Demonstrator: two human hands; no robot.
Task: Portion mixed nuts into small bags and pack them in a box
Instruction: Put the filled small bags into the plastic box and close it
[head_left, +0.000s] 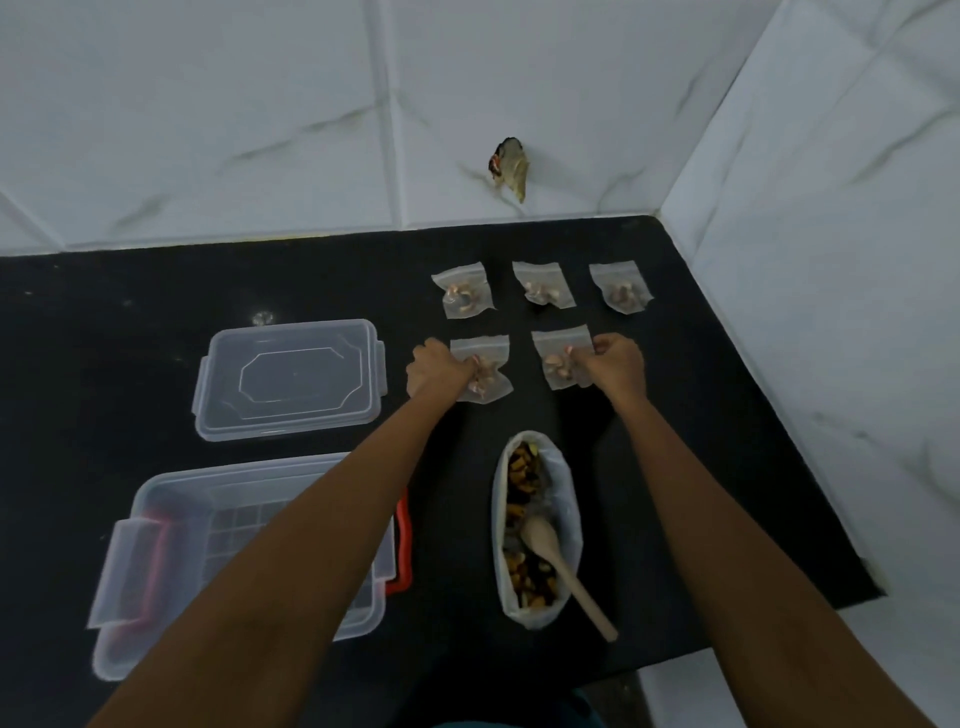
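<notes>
**Five filled bags laid out, the front two taken up for packing**

A black countertop (130, 312) was set into a corner of white tiled wall, and everything was kept on it within arm's reach. The clear plastic box (171, 483), red-sealed at its rim, was placed nearest the person on the left, open and apparently without any bag yet inside, though much of it was hidden by the left forearm. Its lid (291, 379) was laid flat just behind it, presumably so the box could be filled freely and closed afterwards.

To the right, the large bag of mixed nuts (535, 483) was stood with its mouth rolled wide, and a wooden spoon (561, 566) was left resting in it, handle out toward the person; scooping appeared to be over for this batch.

Behind these, five small zip bags were arranged in two rows, each holding a few nuts. Three back-row bags (543, 284) lay untouched, well apart from one another. The front-left bag (485, 384) was gripped by the curled fingers of the left hand (439, 366), and the front-right bag (556, 364) was pinched at its right edge by the right hand (618, 364). Both bags seemed to be held for lifting across to the box, so packing was judged to be only beginning.
</notes>
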